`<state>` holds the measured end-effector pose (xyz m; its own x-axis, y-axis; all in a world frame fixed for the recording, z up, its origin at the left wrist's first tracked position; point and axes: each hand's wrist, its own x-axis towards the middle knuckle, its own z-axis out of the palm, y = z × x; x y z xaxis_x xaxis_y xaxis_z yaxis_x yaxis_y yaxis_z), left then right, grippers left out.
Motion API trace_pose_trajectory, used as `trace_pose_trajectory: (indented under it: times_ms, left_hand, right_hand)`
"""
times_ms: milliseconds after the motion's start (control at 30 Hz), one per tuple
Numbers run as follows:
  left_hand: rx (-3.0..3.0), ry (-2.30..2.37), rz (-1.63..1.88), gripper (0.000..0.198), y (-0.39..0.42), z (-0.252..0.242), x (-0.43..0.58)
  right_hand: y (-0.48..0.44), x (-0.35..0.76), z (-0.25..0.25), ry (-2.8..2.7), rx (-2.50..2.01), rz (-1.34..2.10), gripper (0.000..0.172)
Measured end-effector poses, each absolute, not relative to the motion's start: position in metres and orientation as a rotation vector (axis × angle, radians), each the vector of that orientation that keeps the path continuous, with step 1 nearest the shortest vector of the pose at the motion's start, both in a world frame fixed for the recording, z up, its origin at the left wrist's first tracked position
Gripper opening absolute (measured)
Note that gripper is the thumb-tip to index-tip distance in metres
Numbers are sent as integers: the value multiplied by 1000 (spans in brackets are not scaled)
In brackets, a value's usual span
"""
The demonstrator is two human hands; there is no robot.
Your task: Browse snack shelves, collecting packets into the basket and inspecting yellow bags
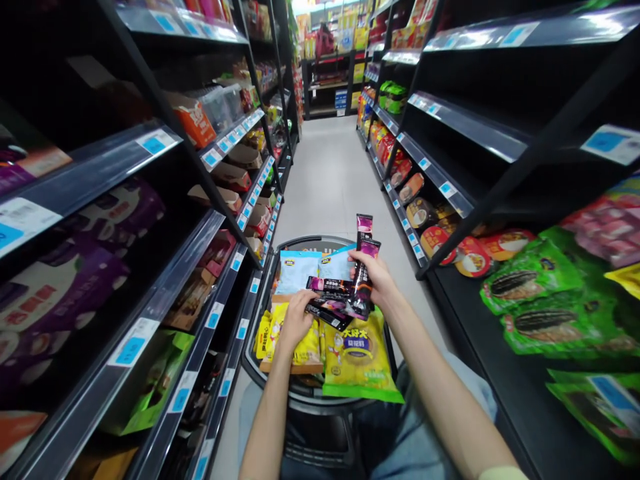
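My right hand [376, 275] is closed around a couple of narrow black-and-purple snack packets [364, 270], held upright over a dark shopping basket [254, 380]. Lower and to the left, my left hand [297, 321] pinches similar black packets [331, 313] that lie across the basket's contents. Under the hands sits a yellow bag of sunflower seeds [356, 363] with a green lower edge. Another yellow bag [305, 347] is partly covered by my left hand. Light-blue bags [299, 268] fill the basket's far side.
Tall shelving [220, 220] with price tags runs along the left. On the right, a low shelf [480, 357] carries green seed bags [537, 280] and red round tubs [475, 257]. A pale floor aisle [323, 173] stretches ahead to a display at the far end.
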<state>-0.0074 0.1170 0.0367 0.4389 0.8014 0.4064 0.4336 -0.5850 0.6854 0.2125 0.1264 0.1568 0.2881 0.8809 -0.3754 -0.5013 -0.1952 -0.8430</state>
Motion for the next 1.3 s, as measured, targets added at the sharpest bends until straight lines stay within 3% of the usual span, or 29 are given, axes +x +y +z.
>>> trace_pose_trajectory:
  times_ms: [200,433,533,667,767,1000,1300]
  left_hand:
    - [2256,1127,1134,48,115,37,-10]
    - [2203,1336,1459,22,110,35,-12]
    - [2128,1393,1524,16,110,33,-13]
    - [1922,1457,1572,23,110,32,-11]
    - [1555,1556,1552,28,110,34,-9]
    - [1339,1262,1477,37,110,47,-8]
    - [1256,1167,1288,43,105,46,-7]
  right_hand:
    - [127,201,157,-760,-1303,1267,35]
    - [120,201,161,-1080,-1294,1149,33]
    - [120,197,164,-965,-1254,1140,34]
    - [123,200,171,-535,-1151,964,36]
    - [123,205,167,-391,-1137,1041,44]
    - [108,167,142,-947,-1125,1381,42]
    - [104,158,136,-914,-1243,1206,44]
